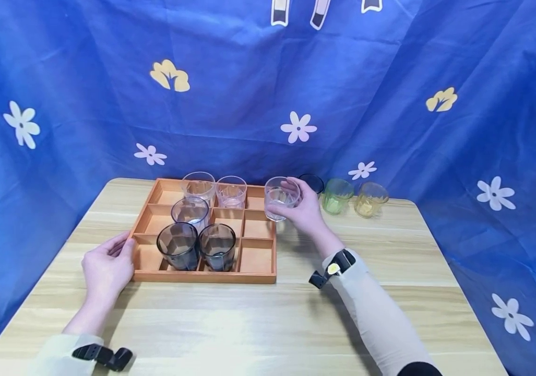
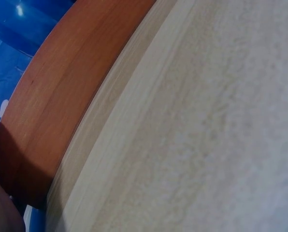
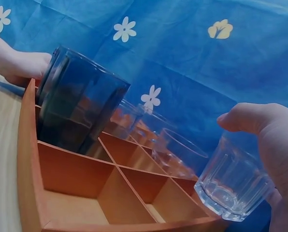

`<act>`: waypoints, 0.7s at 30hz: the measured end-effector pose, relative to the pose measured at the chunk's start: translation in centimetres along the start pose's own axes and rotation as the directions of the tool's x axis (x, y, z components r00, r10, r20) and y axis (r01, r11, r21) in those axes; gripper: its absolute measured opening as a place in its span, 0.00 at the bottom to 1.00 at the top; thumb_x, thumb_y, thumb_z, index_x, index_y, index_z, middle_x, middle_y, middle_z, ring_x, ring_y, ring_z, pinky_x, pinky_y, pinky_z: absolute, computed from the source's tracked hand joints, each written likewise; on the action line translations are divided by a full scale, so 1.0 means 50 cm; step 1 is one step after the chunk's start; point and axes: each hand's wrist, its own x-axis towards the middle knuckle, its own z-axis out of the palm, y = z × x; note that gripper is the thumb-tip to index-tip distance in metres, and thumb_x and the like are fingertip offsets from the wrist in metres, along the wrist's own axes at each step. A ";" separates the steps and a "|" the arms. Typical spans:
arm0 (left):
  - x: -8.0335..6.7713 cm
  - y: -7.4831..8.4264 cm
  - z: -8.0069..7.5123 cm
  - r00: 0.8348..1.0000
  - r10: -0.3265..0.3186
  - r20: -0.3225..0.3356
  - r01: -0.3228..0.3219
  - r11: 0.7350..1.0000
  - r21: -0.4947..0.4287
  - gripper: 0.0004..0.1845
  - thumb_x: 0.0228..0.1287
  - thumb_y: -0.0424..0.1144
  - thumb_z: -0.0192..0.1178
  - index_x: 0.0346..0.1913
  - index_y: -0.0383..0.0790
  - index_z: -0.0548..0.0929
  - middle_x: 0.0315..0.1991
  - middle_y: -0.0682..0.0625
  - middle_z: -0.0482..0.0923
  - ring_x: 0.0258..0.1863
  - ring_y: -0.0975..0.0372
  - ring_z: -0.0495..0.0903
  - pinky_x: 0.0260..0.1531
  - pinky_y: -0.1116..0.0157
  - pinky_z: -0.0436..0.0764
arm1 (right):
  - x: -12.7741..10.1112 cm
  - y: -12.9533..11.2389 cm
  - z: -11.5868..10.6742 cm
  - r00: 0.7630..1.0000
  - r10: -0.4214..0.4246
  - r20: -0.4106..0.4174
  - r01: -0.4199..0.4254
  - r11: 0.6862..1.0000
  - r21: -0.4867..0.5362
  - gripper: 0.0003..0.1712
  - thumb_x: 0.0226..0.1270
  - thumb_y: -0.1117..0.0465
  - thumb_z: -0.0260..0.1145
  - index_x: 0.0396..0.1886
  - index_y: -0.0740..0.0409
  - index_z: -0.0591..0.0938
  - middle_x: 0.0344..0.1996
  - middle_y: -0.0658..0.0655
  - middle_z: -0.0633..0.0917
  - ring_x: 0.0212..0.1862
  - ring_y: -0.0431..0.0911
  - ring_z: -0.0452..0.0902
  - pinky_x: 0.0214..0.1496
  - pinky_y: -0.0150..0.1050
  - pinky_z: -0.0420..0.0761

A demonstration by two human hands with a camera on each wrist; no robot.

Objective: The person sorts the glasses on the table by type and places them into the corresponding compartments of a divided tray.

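My right hand (image 1: 309, 209) grips a clear glass (image 1: 278, 197), thumb on one side and fingers on the other. The glass is over the right edge of the compartmented wooden tray (image 1: 204, 278), near its back right compartment; the right wrist view shows its faceted wall. My left hand (image 1: 108, 263) holds the tray's left side near the front corner. Inside the tray stand two dark grey glasses (image 1: 217, 248) in front, a clear glass (image 1: 190, 211) behind them, and at the back another clear glass (image 1: 198, 185) and a pale pink one (image 1: 231, 193).
To the right of the tray, a dark glass (image 1: 312, 183), partly hidden by my right hand, a green glass (image 1: 337, 196) and a yellow glass (image 1: 371, 200) stand in a row at the back of the wooden table (image 1: 343, 334). A blue flowered curtain (image 1: 230, 115) hangs behind.
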 end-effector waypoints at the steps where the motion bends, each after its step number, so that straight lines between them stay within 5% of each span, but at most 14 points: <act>1: 0.000 0.001 0.000 1.000 0.001 0.000 -0.001 1.000 0.000 0.19 0.78 0.41 0.61 0.63 0.35 0.87 0.57 0.39 0.86 0.46 0.72 0.85 0.41 0.83 0.80 | 0.005 0.002 0.006 1.000 0.002 -0.003 -0.002 1.000 -0.005 0.51 0.48 0.69 0.88 0.72 0.68 0.72 0.63 0.64 0.84 0.66 0.52 0.78 0.72 0.42 0.75; 11: 0.001 0.008 -0.004 1.000 -0.002 0.006 0.002 1.000 0.005 0.19 0.78 0.41 0.61 0.63 0.35 0.86 0.57 0.39 0.86 0.47 0.71 0.85 0.41 0.83 0.80 | 0.062 0.028 0.051 0.999 -0.020 -0.027 0.019 0.999 -0.026 0.51 0.48 0.66 0.88 0.71 0.68 0.73 0.63 0.67 0.83 0.66 0.53 0.78 0.71 0.43 0.76; 21: 0.000 0.007 -0.003 1.000 0.021 -0.004 -0.021 1.000 -0.014 0.18 0.78 0.39 0.62 0.61 0.32 0.87 0.55 0.36 0.86 0.39 0.81 0.80 0.38 0.85 0.78 | 0.091 0.058 0.077 1.000 -0.004 -0.030 0.003 1.000 -0.021 0.50 0.50 0.69 0.87 0.71 0.70 0.71 0.64 0.70 0.81 0.67 0.54 0.78 0.71 0.42 0.76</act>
